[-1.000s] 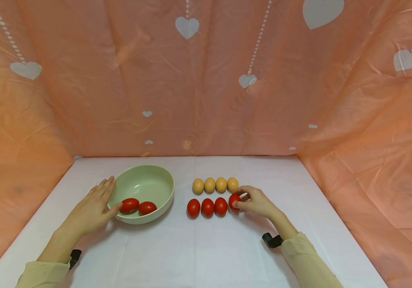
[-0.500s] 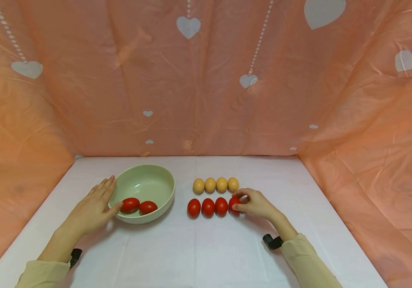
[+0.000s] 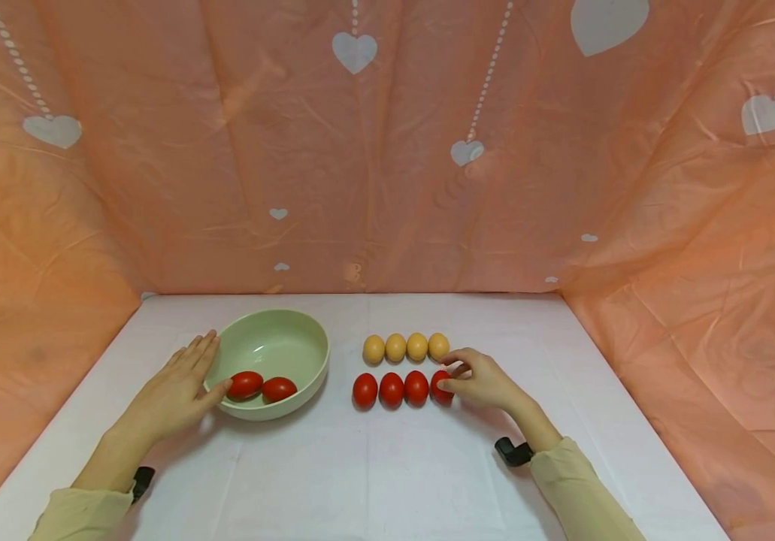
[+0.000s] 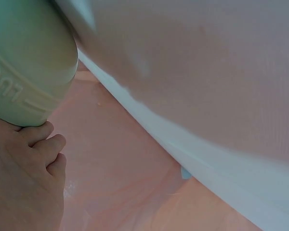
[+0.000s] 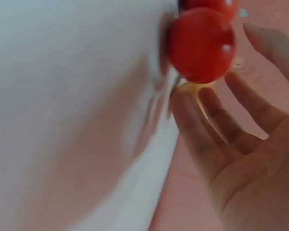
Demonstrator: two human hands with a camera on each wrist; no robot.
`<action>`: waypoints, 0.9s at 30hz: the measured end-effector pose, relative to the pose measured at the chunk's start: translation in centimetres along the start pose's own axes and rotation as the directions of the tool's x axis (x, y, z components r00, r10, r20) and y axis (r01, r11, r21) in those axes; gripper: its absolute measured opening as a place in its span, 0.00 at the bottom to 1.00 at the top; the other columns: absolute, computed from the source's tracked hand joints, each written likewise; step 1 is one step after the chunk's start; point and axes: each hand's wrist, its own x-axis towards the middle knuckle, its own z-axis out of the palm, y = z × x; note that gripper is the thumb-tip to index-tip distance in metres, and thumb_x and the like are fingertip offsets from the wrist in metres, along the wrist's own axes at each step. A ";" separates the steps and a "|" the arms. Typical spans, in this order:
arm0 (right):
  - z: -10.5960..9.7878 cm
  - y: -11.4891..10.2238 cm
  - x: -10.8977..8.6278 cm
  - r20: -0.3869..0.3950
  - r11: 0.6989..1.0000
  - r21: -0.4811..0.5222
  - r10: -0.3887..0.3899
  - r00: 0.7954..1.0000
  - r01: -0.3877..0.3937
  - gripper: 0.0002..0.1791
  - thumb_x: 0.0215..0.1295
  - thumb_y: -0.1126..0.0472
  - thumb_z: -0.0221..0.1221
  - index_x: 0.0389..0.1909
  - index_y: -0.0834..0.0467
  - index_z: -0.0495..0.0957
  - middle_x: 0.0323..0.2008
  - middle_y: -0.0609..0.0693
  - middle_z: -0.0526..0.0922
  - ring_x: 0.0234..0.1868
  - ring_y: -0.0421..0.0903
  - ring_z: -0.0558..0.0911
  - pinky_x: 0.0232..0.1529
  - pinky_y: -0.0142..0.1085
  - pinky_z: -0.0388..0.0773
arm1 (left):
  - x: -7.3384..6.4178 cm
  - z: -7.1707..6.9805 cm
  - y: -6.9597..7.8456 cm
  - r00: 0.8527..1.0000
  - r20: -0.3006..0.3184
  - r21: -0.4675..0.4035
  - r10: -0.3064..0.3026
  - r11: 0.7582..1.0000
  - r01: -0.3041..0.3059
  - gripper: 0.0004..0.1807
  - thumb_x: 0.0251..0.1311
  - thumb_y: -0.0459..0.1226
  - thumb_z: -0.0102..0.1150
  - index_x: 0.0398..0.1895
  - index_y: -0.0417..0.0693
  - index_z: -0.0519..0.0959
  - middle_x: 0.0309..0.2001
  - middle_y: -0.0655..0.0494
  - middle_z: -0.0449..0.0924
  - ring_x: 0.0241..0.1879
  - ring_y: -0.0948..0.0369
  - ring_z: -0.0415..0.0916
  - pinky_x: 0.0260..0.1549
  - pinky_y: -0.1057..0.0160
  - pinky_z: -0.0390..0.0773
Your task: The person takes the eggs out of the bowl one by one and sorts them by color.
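Note:
My left hand [image 3: 174, 387] rests against the left side of a light green bowl [image 3: 272, 409], fingers straight along its outer wall and thumb at the rim. Two glossy red egg-shaped pieces lie inside the bowl. In the left wrist view, fingertips touch the bowl's wall [image 4: 33, 62]. On the right, my right hand [image 3: 482, 379] is spread around the end red egg-shaped piece [image 3: 440, 388] of a row of several. The right wrist view has a gap between thumb and fingers [image 5: 260, 106], with the red piece [image 5: 202, 45] just beyond the fingertips.
Behind the red row stands a row of several yellow egg-shaped pieces [image 3: 395, 347], its right end close to my right fingertips. A white cloth [image 3: 306, 481] covers the table. Orange sheets with pale hearts [image 3: 360, 188] enclose the back and sides.
My right hand has let go of the end red piece, its fingers spreading away. That piece now stands closer in line with the row. My left hand and the bowl have stayed put.

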 end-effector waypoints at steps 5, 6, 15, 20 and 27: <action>-0.1 -1.3 0.5 -0.083 0.998 0.024 -0.062 0.995 0.064 0.23 0.66 0.61 0.69 0.59 0.66 0.80 0.57 0.62 0.82 0.55 0.61 0.82 0.55 0.52 0.84 | 0.0 0.0 0.0 1.000 -0.004 0.003 0.003 1.000 -0.003 0.44 0.72 0.49 0.58 0.76 0.22 0.58 0.77 0.27 0.56 0.74 0.30 0.57 0.77 0.39 0.52; -0.1 -1.7 0.7 -0.099 0.997 0.021 -0.077 0.992 0.079 0.23 0.66 0.62 0.68 0.60 0.66 0.79 0.57 0.62 0.82 0.56 0.61 0.82 0.56 0.52 0.84 | 0.0 0.0 0.0 1.000 -0.002 0.002 0.002 1.000 -0.002 0.44 0.72 0.49 0.58 0.76 0.22 0.57 0.77 0.27 0.56 0.74 0.30 0.57 0.77 0.39 0.51; 1.8 -6.4 3.3 -0.132 0.979 0.074 -0.177 0.975 0.188 0.21 0.66 0.66 0.68 0.59 0.62 0.81 0.57 0.58 0.82 0.55 0.59 0.83 0.57 0.52 0.84 | -0.2 0.0 -0.1 1.000 0.000 -0.006 -0.004 1.000 0.004 0.45 0.73 0.50 0.57 0.77 0.23 0.57 0.77 0.28 0.55 0.75 0.31 0.55 0.79 0.42 0.47; 3.3 -8.6 5.1 -0.086 0.955 0.103 -0.270 0.959 0.278 0.20 0.67 0.66 0.66 0.60 0.62 0.81 0.58 0.56 0.82 0.56 0.61 0.83 0.57 0.47 0.84 | -0.2 0.0 -0.2 1.000 0.003 -0.013 -0.004 1.000 0.004 0.45 0.73 0.50 0.57 0.77 0.23 0.57 0.78 0.28 0.55 0.75 0.31 0.55 0.79 0.42 0.48; 5.3 -11.8 7.4 0.003 0.931 0.120 -0.347 0.938 0.344 0.20 0.68 0.65 0.66 0.61 0.62 0.80 0.59 0.56 0.81 0.57 0.55 0.84 0.56 0.38 0.84 | -0.1 -0.2 0.0 1.000 0.006 -0.008 -0.009 1.000 0.010 0.45 0.73 0.51 0.57 0.76 0.23 0.57 0.78 0.28 0.55 0.75 0.31 0.55 0.77 0.40 0.52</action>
